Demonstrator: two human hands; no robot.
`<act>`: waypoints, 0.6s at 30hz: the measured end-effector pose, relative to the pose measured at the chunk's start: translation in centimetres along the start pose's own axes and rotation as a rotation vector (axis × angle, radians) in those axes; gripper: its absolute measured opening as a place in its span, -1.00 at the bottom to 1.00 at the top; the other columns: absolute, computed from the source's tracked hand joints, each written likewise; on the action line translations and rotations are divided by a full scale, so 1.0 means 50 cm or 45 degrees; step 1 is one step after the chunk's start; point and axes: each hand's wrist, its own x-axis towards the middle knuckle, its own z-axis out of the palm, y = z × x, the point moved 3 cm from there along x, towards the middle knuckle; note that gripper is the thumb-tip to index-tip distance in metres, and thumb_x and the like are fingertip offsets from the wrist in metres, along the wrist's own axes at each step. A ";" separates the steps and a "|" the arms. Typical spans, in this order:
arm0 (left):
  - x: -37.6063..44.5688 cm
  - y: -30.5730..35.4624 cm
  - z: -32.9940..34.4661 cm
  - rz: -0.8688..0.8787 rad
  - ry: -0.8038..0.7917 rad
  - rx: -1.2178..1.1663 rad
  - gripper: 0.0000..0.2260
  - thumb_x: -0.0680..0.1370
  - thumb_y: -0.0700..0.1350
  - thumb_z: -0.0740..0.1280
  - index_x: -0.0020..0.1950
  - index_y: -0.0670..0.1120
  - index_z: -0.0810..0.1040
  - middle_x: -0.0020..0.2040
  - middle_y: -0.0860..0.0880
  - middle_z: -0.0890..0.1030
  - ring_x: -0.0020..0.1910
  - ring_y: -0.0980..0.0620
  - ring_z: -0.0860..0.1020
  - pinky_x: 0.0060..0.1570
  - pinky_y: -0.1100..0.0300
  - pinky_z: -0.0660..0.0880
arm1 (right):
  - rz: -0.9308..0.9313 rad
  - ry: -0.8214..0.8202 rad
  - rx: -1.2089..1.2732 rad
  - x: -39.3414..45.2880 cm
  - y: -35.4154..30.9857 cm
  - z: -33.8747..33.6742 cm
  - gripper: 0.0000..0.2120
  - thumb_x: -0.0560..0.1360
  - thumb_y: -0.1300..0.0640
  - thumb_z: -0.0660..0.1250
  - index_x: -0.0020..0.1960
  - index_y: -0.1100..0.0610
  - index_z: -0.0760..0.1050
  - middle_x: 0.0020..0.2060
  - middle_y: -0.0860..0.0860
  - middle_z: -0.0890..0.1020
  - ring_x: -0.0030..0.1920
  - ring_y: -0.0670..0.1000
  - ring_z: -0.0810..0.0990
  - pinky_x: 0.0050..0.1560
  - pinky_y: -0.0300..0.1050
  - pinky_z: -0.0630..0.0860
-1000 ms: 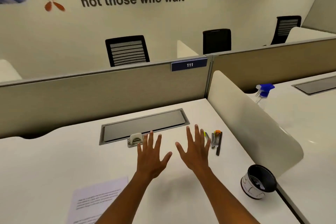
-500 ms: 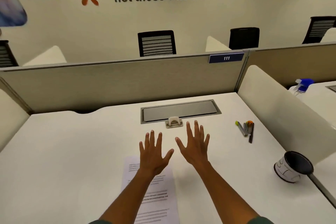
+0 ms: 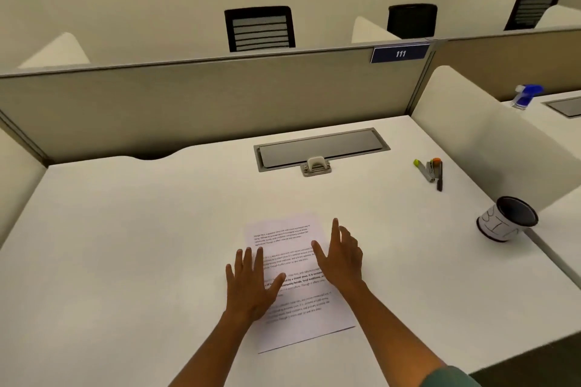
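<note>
Sheet of paper (image 3: pixel 292 280) lies on the desk (image 3: pixel 125 229), near its front edge; hole punch (image 3: pixel 316 165) behind it, pens (image 3: pixel 431 168) far right, cup (image 3: pixel 506 219) nearer, right of paper.

A dark blue rectangular plate (image 3: pixel 400 54) on the beige partition (image 3: pixel 220 97) reads "111". Print on the white paper sheet (image 3: pixel 301 324) is too small to read.

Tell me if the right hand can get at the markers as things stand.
Probably yes. The right hand is open over the printed sheet, and only bare desk lies between it and the markers; the cup stands off to the side.
</note>
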 end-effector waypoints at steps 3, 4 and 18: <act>-0.037 -0.027 0.023 -0.006 -0.030 -0.011 -0.20 0.51 0.43 -0.01 0.60 0.00 -0.08 0.62 -0.07 -0.06 0.59 -0.08 -0.17 0.54 -0.15 -0.14 | 0.064 -0.021 -0.020 -0.033 0.016 0.025 -0.26 0.56 -0.25 0.08 0.57 0.06 -0.13 0.48 0.11 0.24 0.41 0.16 0.29 0.38 0.11 0.30; -0.047 -0.032 0.028 -0.009 -0.030 -0.018 -0.20 0.50 0.43 0.00 0.60 0.00 -0.08 0.62 -0.07 -0.07 0.59 -0.07 -0.17 0.54 -0.14 -0.14 | 0.081 -0.029 -0.017 -0.042 0.021 0.031 -0.26 0.57 -0.24 0.09 0.57 0.07 -0.12 0.47 0.11 0.26 0.39 0.16 0.31 0.36 0.11 0.31; -0.117 -0.029 0.052 0.080 0.004 -0.080 -0.26 0.59 0.20 0.15 0.59 -0.10 -0.11 0.61 -0.07 -0.13 0.58 -0.03 -0.23 0.53 -0.04 -0.24 | 0.067 -0.114 -0.029 -0.074 0.012 0.048 -0.30 0.58 -0.02 0.19 0.56 0.16 -0.08 0.39 0.12 0.29 0.34 0.16 0.31 0.32 0.05 0.35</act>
